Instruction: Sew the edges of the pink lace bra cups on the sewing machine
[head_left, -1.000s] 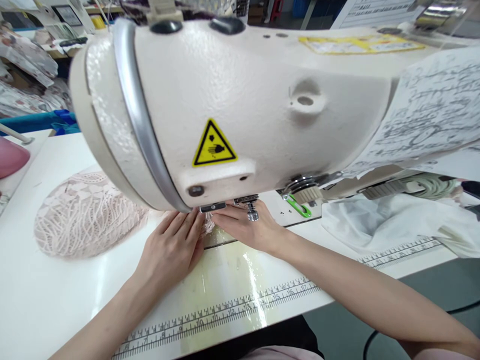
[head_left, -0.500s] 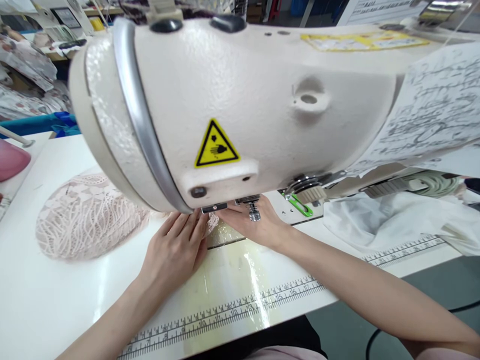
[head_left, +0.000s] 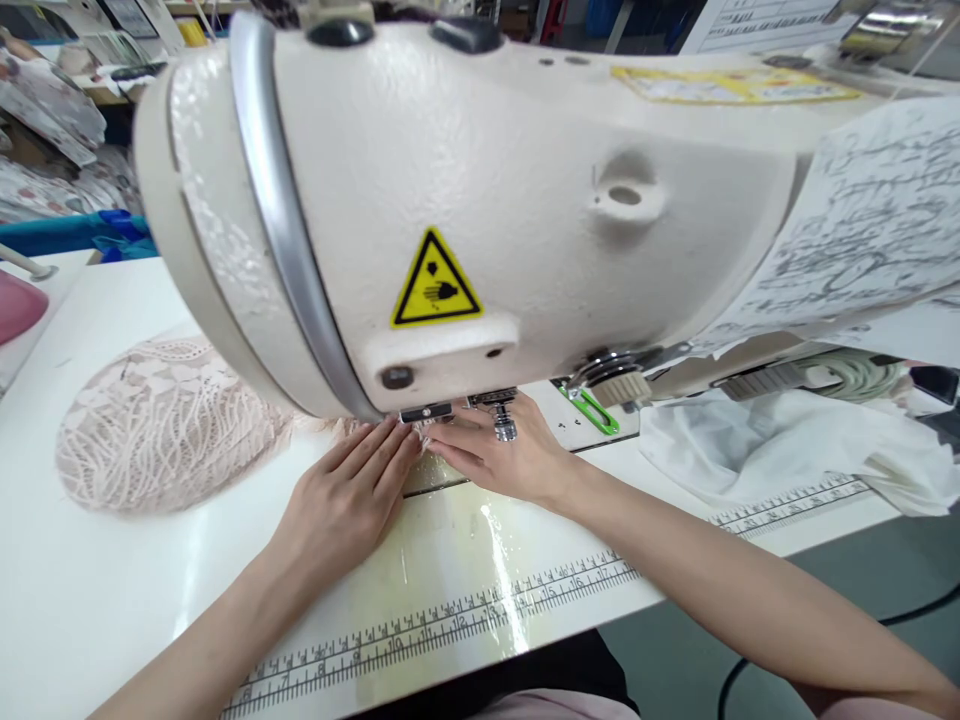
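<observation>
Pale pink lace fabric (head_left: pixel 169 425) lies bunched on the left of the white table, and a narrow strip of it runs under the head of a sewing machine (head_left: pixel 525 200). Flat on the near edge of that strip rests my left hand (head_left: pixel 352 490), its fingers stretched out side by side. Just right of the needle area, my right hand (head_left: pixel 517 450) has its thumb and fingertips closed on the lace's end. The machine head hides the needle and part of the right fingers.
Small green thread snips (head_left: pixel 596 410) lie on the machine bed. White cloth (head_left: pixel 787 445) is heaped on the right. A printed ruler (head_left: pixel 450 630) runs along the table's front edge. Handwritten paper (head_left: pixel 862 220) covers the machine's right side. A pink object (head_left: pixel 19 305) stands far left.
My right fingertips have drawn back slightly toward me and now meet the lace beside the left fingertips. The left hand has shifted slightly. The whole view has moved a little.
</observation>
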